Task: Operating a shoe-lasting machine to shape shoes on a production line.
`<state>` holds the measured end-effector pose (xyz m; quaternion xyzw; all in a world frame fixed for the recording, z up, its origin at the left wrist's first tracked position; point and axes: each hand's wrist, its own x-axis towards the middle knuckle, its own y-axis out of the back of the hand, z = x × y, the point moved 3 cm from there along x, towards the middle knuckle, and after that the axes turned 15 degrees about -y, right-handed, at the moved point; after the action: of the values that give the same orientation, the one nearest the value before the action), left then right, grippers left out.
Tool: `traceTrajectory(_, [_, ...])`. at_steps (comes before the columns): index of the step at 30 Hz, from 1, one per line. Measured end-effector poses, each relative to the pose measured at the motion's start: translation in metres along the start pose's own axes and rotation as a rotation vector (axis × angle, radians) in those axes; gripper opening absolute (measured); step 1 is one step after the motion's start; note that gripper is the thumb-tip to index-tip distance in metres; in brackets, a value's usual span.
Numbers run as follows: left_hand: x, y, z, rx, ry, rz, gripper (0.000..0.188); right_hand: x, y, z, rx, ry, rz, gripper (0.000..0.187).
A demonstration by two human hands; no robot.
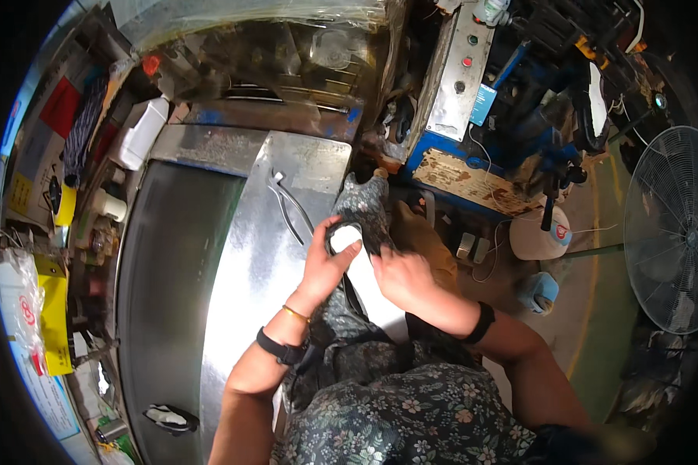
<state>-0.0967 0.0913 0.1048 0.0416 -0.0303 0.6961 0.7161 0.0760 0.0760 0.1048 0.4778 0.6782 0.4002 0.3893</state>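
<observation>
A black shoe with a white underside (376, 298) rests above my lap, its toe end pointing away from me. My left hand (326, 263) is closed round the far end, the thumb pressed on the white surface. On the other side, my right hand (402, 273) has its fingers curled against the dark edge of the shoe; its fingertips are partly hidden and slightly blurred. Metal pincers (289, 205) lie on the steel tabletop (244, 256), just left of my left hand.
A dark conveyor belt (178, 287) runs along the left, carrying another black-and-white shoe piece (171, 418). Shelves with a white bottle (141, 133) and yellow tape (66, 204) stand beyond it. A machine with a button panel (461, 70) is ahead right; a large fan (669, 232) stands far right.
</observation>
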Motion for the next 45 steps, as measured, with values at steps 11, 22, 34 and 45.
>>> traceTrajectory(11, [-0.006,-0.001,0.001,0.006,-0.003,-0.09,0.055,-0.049,-0.001,0.031,0.384,-0.187,-0.226,0.043])
traceTrajectory(22, [-0.018,-0.001,-0.002,0.947,0.217,0.039,0.047,-0.011,-0.009,-0.018,0.786,-0.366,-0.291,0.072])
traceTrajectory(34, [-0.077,0.0,-0.011,0.665,0.218,-0.153,0.069,-0.025,-0.037,-0.018,0.875,-0.236,-0.051,0.064])
traceTrajectory(45, [0.041,-0.011,-0.013,-0.166,0.288,-0.083,0.074,0.057,0.013,0.01,0.889,-0.351,-0.221,0.055])
